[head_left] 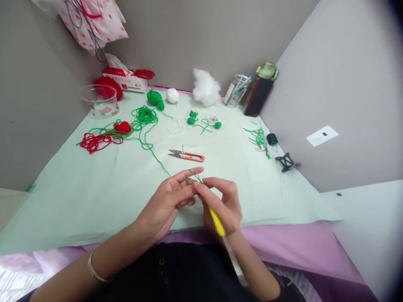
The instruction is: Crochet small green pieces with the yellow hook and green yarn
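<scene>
While left hand (171, 199) pinches green yarn (145, 115), right hand (225, 205) grips yellow-handled tool (217, 222), lower centre; green balls (191, 121) look done, upper centre; what remains, mostly hidden, unclear.

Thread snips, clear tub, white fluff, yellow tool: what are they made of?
Thread snips: blades likely metal, grey and thinly tapered; orange frame painted metal or plastic, unclear.
Clear tub: probably thin glossy plastic, see-through with printing.
White fluff: likely synthetic fibre stuffing, matte, wispy edges.
Yellow tool: yellow part probably smooth plastic, evenly coloured.
</scene>
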Tool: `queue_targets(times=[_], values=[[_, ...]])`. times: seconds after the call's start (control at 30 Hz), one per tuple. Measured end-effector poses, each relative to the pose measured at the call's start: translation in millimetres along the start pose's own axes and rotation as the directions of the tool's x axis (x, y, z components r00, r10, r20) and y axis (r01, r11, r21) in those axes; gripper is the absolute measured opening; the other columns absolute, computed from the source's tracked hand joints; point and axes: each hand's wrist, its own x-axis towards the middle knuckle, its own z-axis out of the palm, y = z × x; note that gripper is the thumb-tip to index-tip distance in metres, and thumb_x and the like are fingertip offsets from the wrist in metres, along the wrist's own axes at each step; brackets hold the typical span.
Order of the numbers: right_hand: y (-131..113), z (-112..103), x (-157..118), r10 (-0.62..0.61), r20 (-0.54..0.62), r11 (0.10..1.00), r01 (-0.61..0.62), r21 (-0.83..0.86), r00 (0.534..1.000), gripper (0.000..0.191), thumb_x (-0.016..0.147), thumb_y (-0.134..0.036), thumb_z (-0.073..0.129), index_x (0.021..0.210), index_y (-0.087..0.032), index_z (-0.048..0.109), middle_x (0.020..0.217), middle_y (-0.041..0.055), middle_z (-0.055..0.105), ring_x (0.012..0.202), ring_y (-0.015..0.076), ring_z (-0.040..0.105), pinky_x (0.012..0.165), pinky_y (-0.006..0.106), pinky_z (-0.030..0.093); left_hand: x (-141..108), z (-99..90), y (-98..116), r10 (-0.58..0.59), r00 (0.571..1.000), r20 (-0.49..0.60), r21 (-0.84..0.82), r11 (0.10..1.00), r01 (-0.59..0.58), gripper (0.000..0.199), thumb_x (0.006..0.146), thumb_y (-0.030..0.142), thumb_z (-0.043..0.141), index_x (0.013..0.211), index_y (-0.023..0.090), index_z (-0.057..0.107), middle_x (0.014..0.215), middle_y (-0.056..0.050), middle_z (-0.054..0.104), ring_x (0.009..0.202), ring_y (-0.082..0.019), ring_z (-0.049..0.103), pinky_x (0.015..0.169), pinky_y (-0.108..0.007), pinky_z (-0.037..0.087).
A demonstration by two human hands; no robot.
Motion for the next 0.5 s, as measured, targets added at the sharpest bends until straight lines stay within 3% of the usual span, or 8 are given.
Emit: queue_targets(times=[0.07,0.13,0.27,0.5], values=[[-2.1,-2.7,4.9,0.144,-0.018,0.975,-0.138,0.176,0.989,0.032,0.102,-0.014,0.059,0.123,-0.032,0.076,0.103,0.0072,0.075,0.090,0.0221,0.072,0.073,0.038,0.062,1.2,-0.1,2.9,-0.048,0.998,0.031,-0.091,0.995,0.050,0.034,0.083,0.025,0.087,0.116,0.018,0.083,0.074,0.004,0.056,0.054,-0.004,0.029,0.056,-0.020,0.039],[-4.0,-5.2,11.7,0.294,-0.029,0.894,-0.264,0.362,0.955,0.026,0.105,-0.017,0.055,0.112,-0.029,0.077,0.092,0.0051,0.073,0.080,0.0196,0.069,0.070,0.037,0.059,1.5,0.7,6.2,-0.011,0.999,0.030,-0.089,0.996,0.014,0.031,0.083,0.022,0.087,0.113,0.019,0.084,0.072,0.006,0.051,0.051,-0.003,0.023,0.051,-0.019,0.036],[-4.0,-5.2,20.3,0.401,0.041,0.774,-0.363,0.519,0.915,0.021,0.105,-0.021,0.057,0.103,-0.026,0.078,0.091,0.0034,0.072,0.074,0.0164,0.065,0.068,0.035,0.055,2.1,1.9,10.7,0.074,0.997,0.004,0.012,0.997,-0.074,0.031,0.083,0.022,0.086,0.114,0.025,0.085,0.082,0.004,0.057,0.051,-0.002,0.033,0.051,-0.018,0.040],[-7.0,-9.1,18.4,0.423,-0.009,0.789,-0.363,0.495,0.906,0.019,0.104,-0.021,0.060,0.103,-0.025,0.078,0.085,0.0030,0.070,0.072,0.0167,0.064,0.065,0.034,0.053,1.5,-5.8,14.0,0.179,0.983,-0.032,0.159,0.972,-0.172,0.029,0.082,0.022,0.087,0.110,0.025,0.085,0.088,0.001,0.064,0.066,-0.008,0.057,0.062,-0.022,0.048]])
